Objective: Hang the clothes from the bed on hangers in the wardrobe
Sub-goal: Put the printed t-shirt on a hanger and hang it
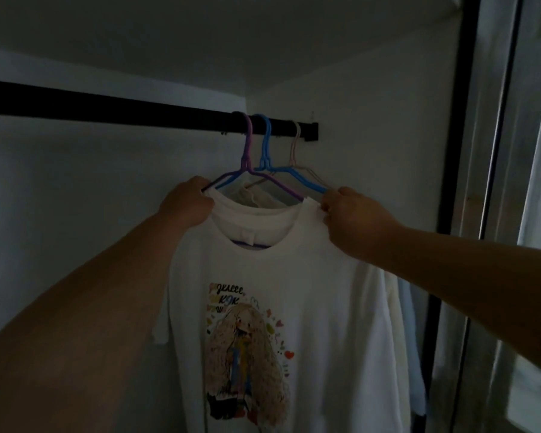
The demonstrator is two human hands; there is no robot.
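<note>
Both hands pinch the shirt (294, 276): left hand (186, 203) at ten o'clock, right hand (353, 217) at two. Light, floppy cotton, so I'd grip the shoulder seams by the purple hanger (247, 164).

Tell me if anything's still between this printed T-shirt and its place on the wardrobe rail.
Nothing visible. The white printed T-shirt is on the purple hanger, whose hook is over the black rail, beside the blue hanger. The left hand and right hand grip its shoulders.
</note>
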